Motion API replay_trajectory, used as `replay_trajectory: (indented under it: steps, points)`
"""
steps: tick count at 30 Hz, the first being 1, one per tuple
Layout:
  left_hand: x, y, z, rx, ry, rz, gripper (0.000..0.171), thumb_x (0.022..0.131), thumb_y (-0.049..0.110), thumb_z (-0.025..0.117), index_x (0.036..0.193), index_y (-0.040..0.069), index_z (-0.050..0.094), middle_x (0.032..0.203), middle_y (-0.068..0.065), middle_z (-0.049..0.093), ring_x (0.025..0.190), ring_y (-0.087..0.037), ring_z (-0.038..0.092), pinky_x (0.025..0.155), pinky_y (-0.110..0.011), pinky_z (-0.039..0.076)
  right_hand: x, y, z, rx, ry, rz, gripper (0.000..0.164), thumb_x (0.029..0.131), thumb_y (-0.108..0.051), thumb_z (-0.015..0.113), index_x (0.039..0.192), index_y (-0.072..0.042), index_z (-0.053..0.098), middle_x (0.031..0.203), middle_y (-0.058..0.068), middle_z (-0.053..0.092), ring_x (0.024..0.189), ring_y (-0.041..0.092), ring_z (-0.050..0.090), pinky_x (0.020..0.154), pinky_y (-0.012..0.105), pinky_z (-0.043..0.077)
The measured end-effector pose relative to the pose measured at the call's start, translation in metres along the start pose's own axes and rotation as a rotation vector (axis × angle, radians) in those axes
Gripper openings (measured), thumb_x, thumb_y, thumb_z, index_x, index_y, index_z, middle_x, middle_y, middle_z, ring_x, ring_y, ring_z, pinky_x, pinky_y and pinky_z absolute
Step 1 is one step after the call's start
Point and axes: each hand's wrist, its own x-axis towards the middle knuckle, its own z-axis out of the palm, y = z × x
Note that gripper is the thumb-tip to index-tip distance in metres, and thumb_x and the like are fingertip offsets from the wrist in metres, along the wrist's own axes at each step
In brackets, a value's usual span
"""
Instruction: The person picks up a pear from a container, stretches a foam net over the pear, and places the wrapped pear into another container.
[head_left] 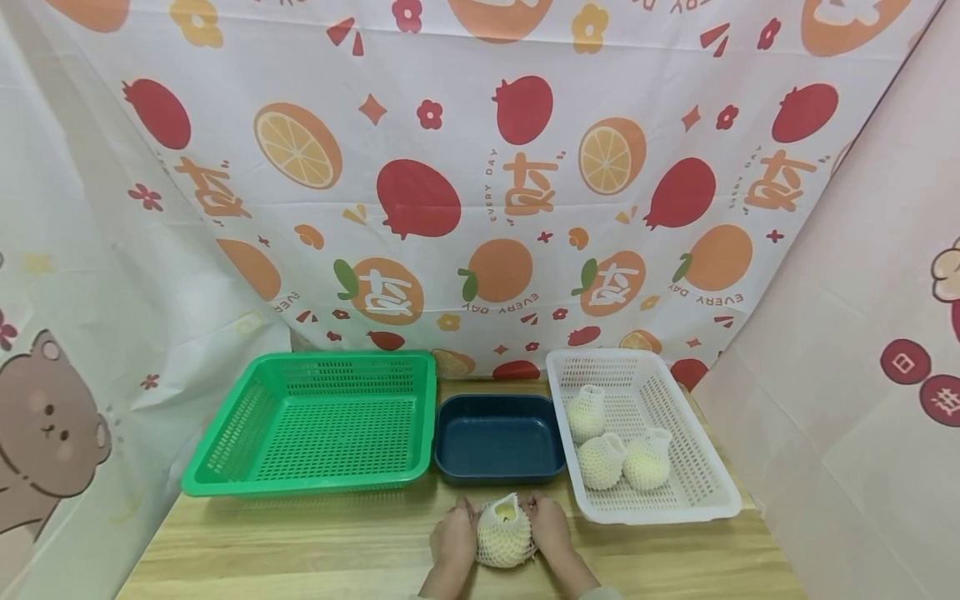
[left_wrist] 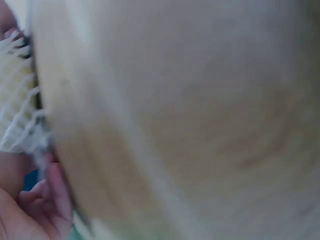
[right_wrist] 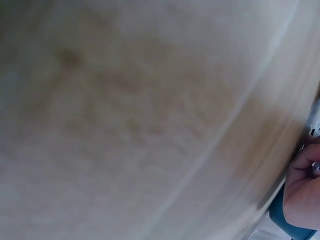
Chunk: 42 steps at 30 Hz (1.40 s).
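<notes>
A round, pale yellow fruit in a white foam net [head_left: 504, 537] sits on the wooden table near the front. Through the net's open top, a bit of yellow skin with a dark spot shows. My left hand [head_left: 454, 537] pinches the net on its left side, fingers curled. On the other side, my right hand [head_left: 549, 527] pinches the net too. The left wrist view catches the foam net [left_wrist: 15, 95] at its left edge, with the left hand [left_wrist: 40, 210] below. In the right wrist view only part of the right hand [right_wrist: 304, 195] appears, fingers curled.
A green basket [head_left: 307, 485] stands at the left and a dark blue tray [head_left: 498, 437] in the middle, just beyond my hands. The white basket [head_left: 660, 512] at the right holds several netted fruits [head_left: 602, 462]. Printed cloth [head_left: 480, 350] hangs behind and at both sides.
</notes>
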Motion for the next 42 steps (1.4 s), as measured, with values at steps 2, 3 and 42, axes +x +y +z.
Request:
replay_trajectory:
  steps: [2, 3, 42]
  points:
    - [0.0, 0.0, -0.007, 0.028, -0.036, 0.0, 0.019, 0.08, 0.018, 0.071, 0.082, 0.009, 0.054, 0.068, -0.002, 0.05, 0.055, -0.021, 0.054, 0.046, -0.035, 0.044, -0.001, -0.001, 0.0, 0.006, -0.005, 0.001, 0.017, 0.085, -0.015, 0.063, 0.071, -0.009, 0.058, 0.058, -0.006, 0.048, 0.051, 0.01, 0.044, 0.047, 0.027, 0.038]
    - [0.0, 0.001, -0.01, 0.03, -0.055, 0.004, 0.019, 0.079, 0.014, 0.072, 0.083, 0.008, 0.054, 0.071, -0.004, 0.049, 0.058, -0.022, 0.055, 0.047, -0.036, 0.045, -0.001, -0.001, 0.0, 0.008, -0.007, 0.0, 0.017, 0.085, -0.015, 0.063, 0.071, -0.009, 0.058, 0.058, -0.006, 0.048, 0.051, 0.01, 0.043, 0.047, 0.027, 0.038]
    - [-0.031, 0.011, -0.016, -0.487, -0.234, 0.256, 0.098, 0.051, 0.016, 0.088, 0.13, -0.005, 0.033, 0.116, -0.02, 0.045, 0.104, -0.037, 0.047, 0.084, -0.049, 0.042, -0.012, -0.013, -0.019, -0.08, 0.046, -0.101, 0.017, 0.081, -0.001, 0.062, 0.078, -0.015, 0.053, 0.072, -0.004, 0.051, 0.063, 0.015, 0.052, 0.049, 0.03, 0.04]
